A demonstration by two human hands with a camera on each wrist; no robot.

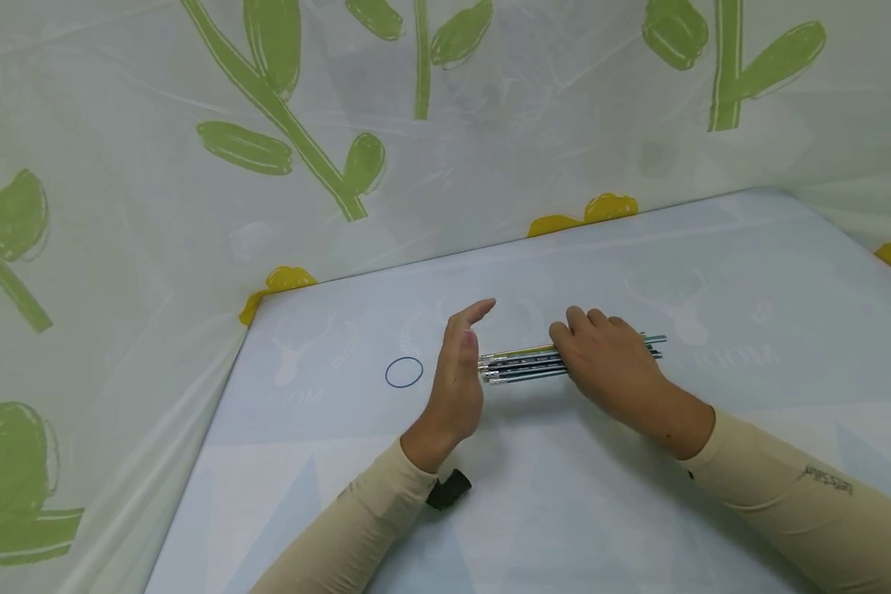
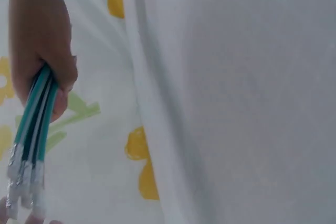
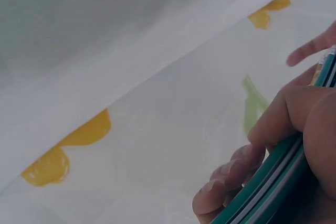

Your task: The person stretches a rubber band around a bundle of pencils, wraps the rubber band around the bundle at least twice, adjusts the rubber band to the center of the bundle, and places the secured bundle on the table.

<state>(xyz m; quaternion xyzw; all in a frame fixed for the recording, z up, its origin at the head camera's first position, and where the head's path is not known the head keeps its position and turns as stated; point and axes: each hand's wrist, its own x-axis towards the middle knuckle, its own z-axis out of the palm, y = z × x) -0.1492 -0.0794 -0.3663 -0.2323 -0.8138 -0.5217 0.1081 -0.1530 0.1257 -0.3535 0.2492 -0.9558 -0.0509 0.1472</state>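
My right hand (image 1: 612,363) grips a bundle of pencils (image 1: 523,363) around its middle, the fingers wrapped over it. The pencils are mostly teal and dark, with one yellowish, and their metal-banded eraser ends (image 2: 26,182) point left. The other ends stick out past the right hand. My left hand (image 1: 456,375) stands upright with its fingers extended, its palm right at the eraser ends. In the right wrist view, the thumb and curled fingers (image 3: 226,182) of the right hand close around the pencils. Only fingertips of the left hand show in the left wrist view.
A thin blue ring (image 1: 404,372) lies on the pale printed table (image 1: 683,256), left of the left hand. A small black object (image 1: 449,489) shows beside the left wrist. Behind the table hangs a white sheet (image 1: 490,165) with green leaf prints.
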